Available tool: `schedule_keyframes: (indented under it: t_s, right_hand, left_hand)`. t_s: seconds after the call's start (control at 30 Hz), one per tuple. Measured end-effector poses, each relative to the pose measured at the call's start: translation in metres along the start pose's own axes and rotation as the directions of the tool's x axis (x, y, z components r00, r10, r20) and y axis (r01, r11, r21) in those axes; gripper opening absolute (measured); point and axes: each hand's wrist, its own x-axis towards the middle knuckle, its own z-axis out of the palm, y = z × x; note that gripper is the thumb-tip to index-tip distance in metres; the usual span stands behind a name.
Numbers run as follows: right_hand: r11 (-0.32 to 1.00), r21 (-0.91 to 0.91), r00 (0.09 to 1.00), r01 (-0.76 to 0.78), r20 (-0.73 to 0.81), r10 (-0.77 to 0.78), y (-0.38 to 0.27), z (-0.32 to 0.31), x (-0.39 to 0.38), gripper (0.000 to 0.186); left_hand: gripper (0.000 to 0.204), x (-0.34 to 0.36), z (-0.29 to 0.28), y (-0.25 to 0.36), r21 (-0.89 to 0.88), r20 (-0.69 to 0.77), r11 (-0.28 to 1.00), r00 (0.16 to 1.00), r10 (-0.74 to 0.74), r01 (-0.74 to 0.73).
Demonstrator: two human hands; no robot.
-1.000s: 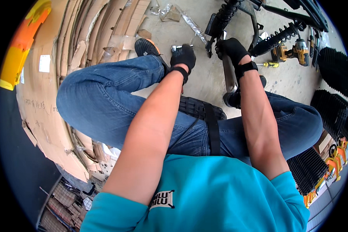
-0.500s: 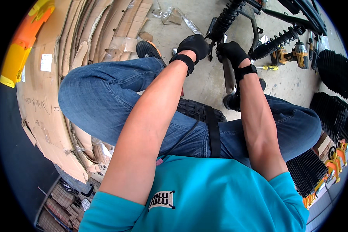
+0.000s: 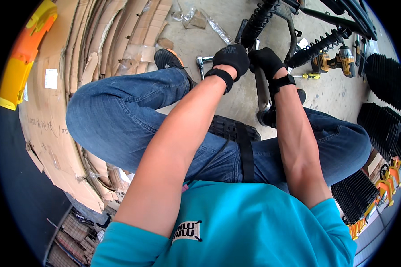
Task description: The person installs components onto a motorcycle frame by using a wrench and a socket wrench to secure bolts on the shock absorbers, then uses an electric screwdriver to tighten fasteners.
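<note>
My left hand [image 3: 231, 60], in a black glove, is curled closed below the lower end of a black coil-spring shock absorber [image 3: 259, 22]. What its fingers grip is hidden. Close beside it, my right hand [image 3: 268, 62], also gloved in black, is closed by the upper end of a dark metal arm [image 3: 262, 91]. Its fingertips face away, so I cannot make out what they hold. A chrome ratchet wrench [image 3: 201, 66] lies on the floor just left of my left hand.
Flattened cardboard [image 3: 53, 115] is stacked on the left, with orange-yellow plastic panels [image 3: 24, 58] on top. A second shock absorber [image 3: 318, 48], a yellow-black cordless driver [image 3: 343, 62] and a screwdriver [image 3: 311, 76] are at right. Black ribbed parts [image 3: 383, 80] stand beyond. A tire [image 3: 227, 128] sits between my legs.
My left hand has shifted right, closer to my right hand, uncovering more of the ratchet wrench on the floor. My right hand stays almost in place.
</note>
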Motion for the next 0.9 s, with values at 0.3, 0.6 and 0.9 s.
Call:
schedule_keyframes:
  t_s: [0.3, 0.6, 0.9]
  right_hand:
    - [0.982, 0.180, 0.998, -0.060, 0.036, 0.054, 0.007, 0.004, 0.000, 0.022]
    - [0.949, 0.292, 0.993, -0.115, 0.038, 0.108, 0.024, 0.005, 0.011, 0.020]
    - [0.988, 0.153, 1.000, -0.013, 0.023, 0.010, 0.024, 0.005, 0.017, 0.021]
  left_hand:
    - [0.023, -0.005, 0.056, -0.035, -0.042, -0.218, 0.999, 0.976, 0.014, -0.023]
    - [0.024, -0.006, 0.073, -0.040, -0.023, -0.148, 0.999, 0.988, -0.033, 0.030]
    - [0.023, -0.010, 0.062, -0.033, -0.003, -0.247, 1.000, 0.969, 0.008, -0.009]
